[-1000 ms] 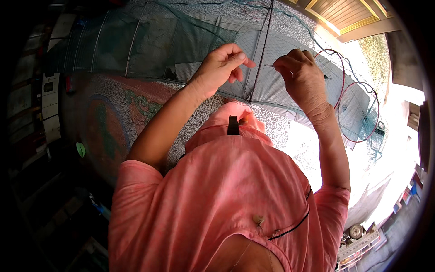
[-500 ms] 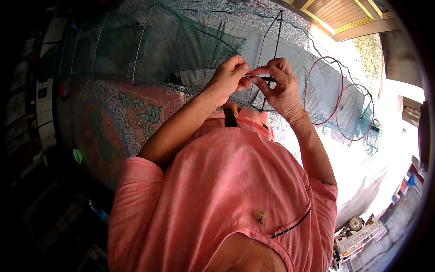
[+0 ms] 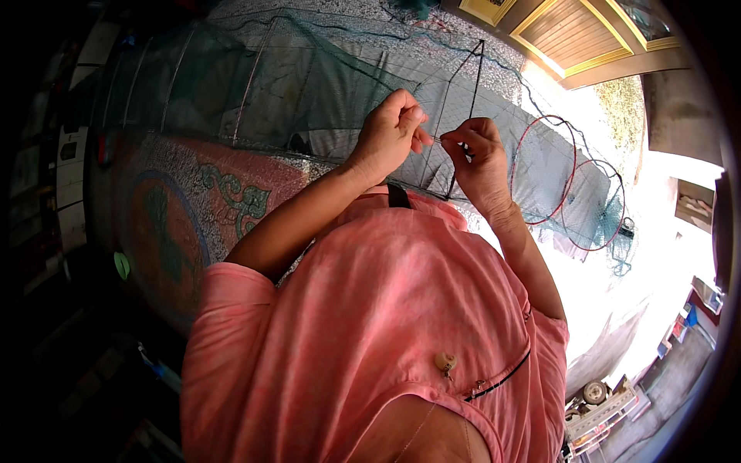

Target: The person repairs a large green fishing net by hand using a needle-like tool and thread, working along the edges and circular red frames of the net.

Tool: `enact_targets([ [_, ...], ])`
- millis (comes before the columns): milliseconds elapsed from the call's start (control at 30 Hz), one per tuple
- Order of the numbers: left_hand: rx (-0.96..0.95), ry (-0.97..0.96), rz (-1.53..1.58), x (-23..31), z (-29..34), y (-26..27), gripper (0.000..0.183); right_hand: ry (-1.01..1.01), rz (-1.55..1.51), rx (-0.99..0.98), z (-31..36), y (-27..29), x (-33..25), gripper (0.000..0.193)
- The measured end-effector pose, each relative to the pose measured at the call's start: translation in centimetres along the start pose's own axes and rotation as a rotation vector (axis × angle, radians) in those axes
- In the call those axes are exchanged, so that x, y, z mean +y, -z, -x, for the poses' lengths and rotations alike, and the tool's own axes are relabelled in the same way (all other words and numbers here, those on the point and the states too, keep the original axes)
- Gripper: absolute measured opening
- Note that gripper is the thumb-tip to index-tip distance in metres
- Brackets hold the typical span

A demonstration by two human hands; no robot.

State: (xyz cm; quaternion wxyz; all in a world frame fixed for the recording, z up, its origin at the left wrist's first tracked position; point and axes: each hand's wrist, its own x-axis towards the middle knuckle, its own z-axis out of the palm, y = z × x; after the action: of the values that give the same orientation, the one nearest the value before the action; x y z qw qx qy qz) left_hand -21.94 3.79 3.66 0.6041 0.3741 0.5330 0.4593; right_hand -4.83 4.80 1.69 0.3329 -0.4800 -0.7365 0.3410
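Note:
In front of my chest, my left hand is closed, with its thumb against the curled fingers; what it pinches is too small to make out. Close by on its right, my right hand pinches a fine strand that spans the narrow gap between the hands. Beneath and beyond both lies a long green mesh net, stretched over thin hoops. A black rod frame stands in the net just past my right hand. Farther right, thin red rings rest on the netting.
Grey sheeting lies under the net. A patterned pebbled floor shows at left, with a small green object beyond it. A wooden door with yellow trim is at the upper right; a wheeled frame stands at the lower right.
My hands have drawn slightly apart; earlier their fingertips met over a thin reddish strand. The right hand has moved a little lower in view. The whole view has shifted slightly.

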Motion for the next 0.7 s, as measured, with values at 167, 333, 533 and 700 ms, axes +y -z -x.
enact_targets([
  [167,-0.003,0.448,0.549,-3.8,0.6,-0.6,0.005,-0.081,-0.056,0.095,0.4,-0.7,-1.4,0.011],
  [333,-0.042,0.416,0.314,-4.1,0.8,-1.9,0.004,0.149,0.351,-0.027,0.1,0.3,-1.4,0.008],
  [533,-0.026,0.437,0.452,-3.4,0.8,-1.8,0.012,0.364,0.292,-0.11,-2.1,0.1,-2.2,0.009],
  [700,-0.046,0.253,0.163,-3.7,1.0,-2.7,0.014,0.367,-0.258,-0.098,-4.9,0.3,-8.0,0.011],
])
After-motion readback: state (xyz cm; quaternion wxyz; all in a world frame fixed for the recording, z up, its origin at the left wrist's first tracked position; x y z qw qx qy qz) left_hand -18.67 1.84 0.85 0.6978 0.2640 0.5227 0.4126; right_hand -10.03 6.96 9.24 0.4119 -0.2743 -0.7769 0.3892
